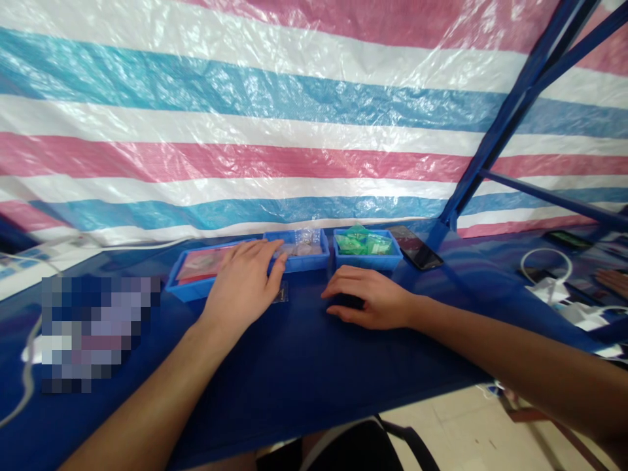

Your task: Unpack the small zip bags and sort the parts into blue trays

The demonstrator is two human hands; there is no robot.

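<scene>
My left hand [248,281] reaches over the left blue bin [186,291], fingers stretched forward and thumb apart, fingertips near the middle blue bin [307,263]. Nothing shows in its grasp, though the palm side is hidden. Red flat packets [199,263] lie in the left bin; clear plastic bags [308,243] fill the middle one. A small clear packet [281,292] lies on the table beside my left thumb. My right hand [370,297] rests low over the table, fingers loosely bent and thumb apart, in front of the right blue bin [367,261] of green packets [357,242].
A dark phone [419,248] lies right of the bins on the blue table [294,379]. White cables and plugs [549,288] sit farther right, near another person's hand [613,280]. A pixelated patch covers something at left. Striped sheeting [245,118] and a blue frame [490,144] stand behind.
</scene>
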